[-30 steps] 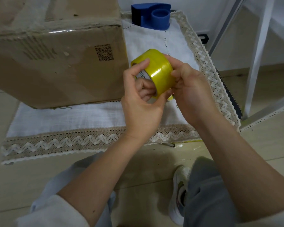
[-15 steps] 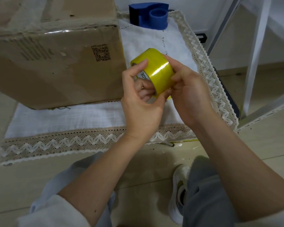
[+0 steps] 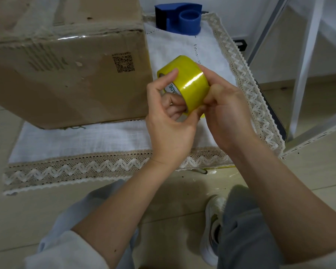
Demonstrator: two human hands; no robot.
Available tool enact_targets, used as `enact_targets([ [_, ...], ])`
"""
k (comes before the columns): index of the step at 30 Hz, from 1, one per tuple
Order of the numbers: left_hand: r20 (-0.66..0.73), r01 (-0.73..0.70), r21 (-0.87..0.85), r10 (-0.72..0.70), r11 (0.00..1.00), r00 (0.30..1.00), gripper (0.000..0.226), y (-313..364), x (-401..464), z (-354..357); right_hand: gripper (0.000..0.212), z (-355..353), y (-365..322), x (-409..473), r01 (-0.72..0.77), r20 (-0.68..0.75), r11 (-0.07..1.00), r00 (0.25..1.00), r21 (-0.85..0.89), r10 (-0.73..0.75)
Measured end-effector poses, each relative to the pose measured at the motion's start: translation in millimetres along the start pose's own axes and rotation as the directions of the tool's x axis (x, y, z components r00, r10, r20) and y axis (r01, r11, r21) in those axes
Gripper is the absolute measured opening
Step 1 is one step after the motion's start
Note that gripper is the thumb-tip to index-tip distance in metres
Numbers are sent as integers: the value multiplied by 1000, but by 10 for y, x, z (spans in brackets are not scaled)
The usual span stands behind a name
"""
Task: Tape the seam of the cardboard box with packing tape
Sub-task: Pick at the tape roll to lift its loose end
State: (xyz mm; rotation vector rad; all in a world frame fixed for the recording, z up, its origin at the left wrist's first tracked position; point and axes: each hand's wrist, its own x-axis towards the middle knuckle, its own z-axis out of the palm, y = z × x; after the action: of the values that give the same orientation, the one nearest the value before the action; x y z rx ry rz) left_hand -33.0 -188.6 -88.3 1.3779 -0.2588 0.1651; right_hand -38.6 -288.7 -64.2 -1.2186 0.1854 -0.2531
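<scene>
A yellow roll of packing tape (image 3: 188, 82) is held up in front of me by both hands. My left hand (image 3: 167, 123) grips it with the thumb on the outer face and fingers through the core. My right hand (image 3: 227, 113) pinches the roll's right edge with its fingertips on the tape surface. The cardboard box (image 3: 66, 74) stands to the left on a white cloth (image 3: 85, 136), its side with a QR code toward me and old clear tape along its top edge.
A blue tape dispenser (image 3: 182, 18) sits on the cloth at the back, past the roll. White metal frame legs (image 3: 306, 65) stand to the right. My knees and a white shoe (image 3: 211, 230) are below on the tiled floor.
Both hands have kept the roll in nearly the same spot. The right hand's fingers have curled more tightly onto the roll's edge.
</scene>
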Motion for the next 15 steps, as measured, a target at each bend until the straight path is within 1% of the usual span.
enact_targets([
  [3, 1, 14, -5, -14, 1000, 1000, 78, 13, -1, 1, 45, 9, -18, 5, -20, 4, 1000, 1000, -5, 20],
  [6, -4, 32, -3, -32, 999, 999, 78, 18, -5, 3, 41, 18, -4, -10, 19, -6, 1000, 1000, -6, -19],
  [9, -10, 36, 5, -36, 999, 999, 78, 25, 0, 7, 42, 31, 5, -2, 33, -18, 999, 999, 17, -33],
  [15, -4, 31, 1, -31, 1000, 1000, 78, 12, -4, 9, 48, 45, 13, -7, 36, -46, 999, 998, 0, -36],
])
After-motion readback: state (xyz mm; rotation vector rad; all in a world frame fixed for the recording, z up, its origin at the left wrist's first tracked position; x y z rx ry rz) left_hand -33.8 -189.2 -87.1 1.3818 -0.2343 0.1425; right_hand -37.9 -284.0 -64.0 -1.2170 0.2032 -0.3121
